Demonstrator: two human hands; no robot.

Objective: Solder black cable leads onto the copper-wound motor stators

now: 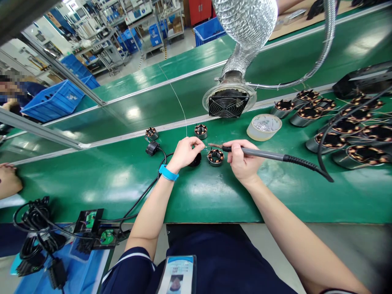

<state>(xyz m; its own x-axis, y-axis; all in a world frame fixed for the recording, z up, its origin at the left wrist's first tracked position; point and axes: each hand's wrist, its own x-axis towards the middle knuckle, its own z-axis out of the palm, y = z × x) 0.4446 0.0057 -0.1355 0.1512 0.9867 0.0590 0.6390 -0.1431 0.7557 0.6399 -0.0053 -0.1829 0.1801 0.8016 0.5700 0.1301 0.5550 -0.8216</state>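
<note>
My right hand [245,161] grips a grey-handled soldering iron [260,153], its tip pointing left. Facing it, my left hand [186,153], with a blue band at the wrist, is closed in a pinch. A thin strand of solder wire [180,102] runs down from above into its fingers. Thin leads meet the iron's tip between the hands, too fine to tell apart. Just below the tip sits a motor stator [216,157] with copper windings. A dark round part [195,160] is partly hidden behind my left hand. Another stator [201,131] stands behind the fingertips.
A fume extractor [228,104] hangs at the back. Right of it are a round tub [263,127] and several stators [330,141]. On the left lie a small stator [151,133], a black clip-like part [152,148], cables and circuit boards [107,236]. Another person's hand [9,181] rests at left.
</note>
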